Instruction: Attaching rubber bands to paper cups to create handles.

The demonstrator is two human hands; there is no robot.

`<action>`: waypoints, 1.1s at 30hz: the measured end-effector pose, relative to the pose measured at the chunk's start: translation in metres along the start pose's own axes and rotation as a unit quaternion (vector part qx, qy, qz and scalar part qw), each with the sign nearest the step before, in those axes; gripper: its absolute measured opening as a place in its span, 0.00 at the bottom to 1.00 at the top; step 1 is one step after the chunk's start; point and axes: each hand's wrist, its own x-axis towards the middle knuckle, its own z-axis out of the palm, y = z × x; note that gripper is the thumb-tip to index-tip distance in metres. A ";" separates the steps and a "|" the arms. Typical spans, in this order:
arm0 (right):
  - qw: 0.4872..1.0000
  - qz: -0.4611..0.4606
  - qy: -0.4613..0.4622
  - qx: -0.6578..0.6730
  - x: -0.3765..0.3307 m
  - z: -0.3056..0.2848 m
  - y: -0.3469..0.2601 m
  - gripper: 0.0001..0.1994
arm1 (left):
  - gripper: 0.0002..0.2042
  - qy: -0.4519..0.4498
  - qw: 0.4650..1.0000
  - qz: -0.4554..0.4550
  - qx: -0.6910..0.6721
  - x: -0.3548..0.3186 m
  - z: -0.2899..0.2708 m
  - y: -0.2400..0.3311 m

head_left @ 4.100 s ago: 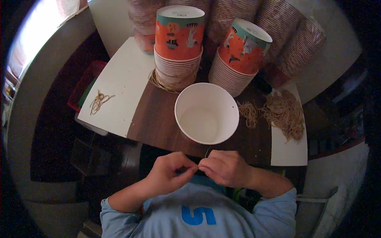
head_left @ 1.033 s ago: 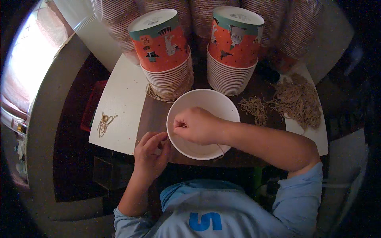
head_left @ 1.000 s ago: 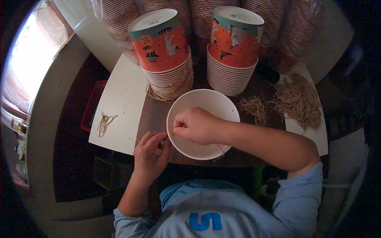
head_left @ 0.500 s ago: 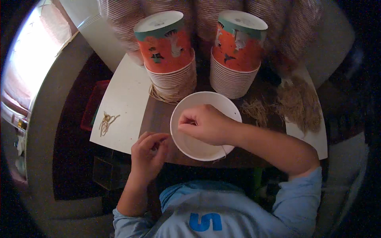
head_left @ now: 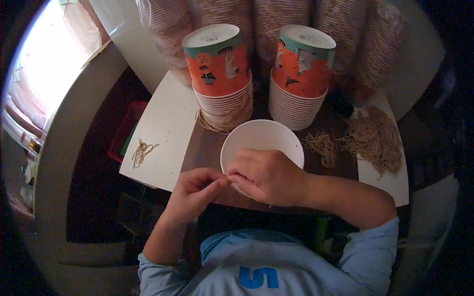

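Note:
An open white paper bucket (head_left: pixel 261 134) stands at the table's middle, its mouth toward me, with a small dark hole near its right rim. My right hand (head_left: pixel 271 175) is closed in front of the bucket and covers much of its lower part. Just off the bucket's lower left rim, the fingertips of my left hand (head_left: pixel 200 191) pinch together and meet those of my right. What lies between the fingertips is too small to make out.
Behind the bucket, upside-down stacks of orange and green buckets stand at left (head_left: pixel 219 71) and right (head_left: pixel 302 66). Tangled brown string (head_left: pixel 377 140) heaps at right, beside a smaller bunch (head_left: pixel 322 147). A few cut strings (head_left: pixel 142 152) lie at the table's left. Tall wrapped stacks (head_left: pixel 284 15) line the back.
My right hand has come down and nearer to me from inside the bucket. My left hand has moved right to meet it. The whole view has shifted slightly.

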 end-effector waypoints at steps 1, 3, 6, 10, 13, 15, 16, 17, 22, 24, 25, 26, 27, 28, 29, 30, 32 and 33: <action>1.000 0.010 -0.002 -0.003 -0.001 -0.001 -0.001 0.05 | 0.06 -0.001 1.000 0.000 0.000 0.000 0.001 0.001; 1.000 0.015 0.006 0.006 -0.002 0.001 0.000 0.05 | 0.03 0.015 0.998 0.027 0.049 0.000 0.001 0.003; 0.998 0.056 -0.002 0.039 -0.002 0.000 -0.002 0.05 | 0.05 0.068 0.945 0.182 0.262 -0.002 0.003 0.003; 0.978 0.152 -0.041 0.137 0.000 0.000 0.000 0.07 | 0.09 0.131 0.808 0.391 0.420 0.002 0.007 -0.006; 0.971 0.171 -0.071 0.154 0.001 -0.001 -0.001 0.08 | 0.09 0.122 0.780 0.446 0.422 0.003 0.007 -0.007; 0.972 0.164 -0.063 0.154 0.000 0.002 0.000 0.09 | 0.08 0.127 0.778 0.445 0.424 0.003 0.006 -0.008; 0.974 0.156 -0.053 0.154 0.000 0.004 0.000 0.10 | 0.08 0.126 0.779 0.445 0.423 0.002 0.006 -0.007; 0.974 0.157 -0.053 0.154 0.000 0.003 -0.001 0.10 | 0.08 0.129 0.791 0.428 0.418 0.001 0.006 -0.007; 0.970 0.180 -0.056 0.156 0.002 -0.002 -0.012 0.06 | 0.07 0.126 0.855 0.341 0.370 -0.003 0.007 0.002; 0.977 0.148 -0.038 0.151 0.000 0.002 -0.010 0.05 | 0.06 0.118 0.868 0.316 0.364 -0.005 0.005 0.003; 0.982 0.115 -0.019 0.146 -0.001 0.004 -0.008 0.06 | 0.06 0.118 0.868 0.315 0.364 -0.005 0.005 0.002; 0.982 0.116 -0.020 0.146 -0.001 0.005 -0.008 0.06 | 0.06 0.115 0.876 0.314 0.348 -0.004 0.004 0.000; 0.984 0.109 -0.015 0.141 -0.001 0.005 -0.007 0.05 | 0.06 0.112 0.883 0.313 0.333 -0.004 0.003 -0.001; 0.985 0.102 -0.010 0.136 -0.001 0.006 -0.006 0.05 | 0.06 0.112 0.883 0.312 0.332 -0.004 0.004 -0.001; 0.985 0.104 -0.010 0.136 -0.001 0.006 -0.005 0.05 | 0.06 0.112 0.887 0.308 0.325 -0.003 0.004 -0.002; 0.988 0.092 -0.013 0.121 -0.001 0.006 -0.003 0.05 | 0.06 0.112 0.892 0.303 0.317 -0.003 0.004 -0.002; 0.991 0.081 -0.016 0.106 0.000 0.004 0.000 0.05 | 0.06 0.110 0.889 0.303 0.325 -0.003 0.005 -0.002; 0.993 0.077 -0.018 0.093 0.000 0.004 0.002 0.06 | 0.06 0.108 0.886 0.304 0.334 -0.002 0.005 -0.002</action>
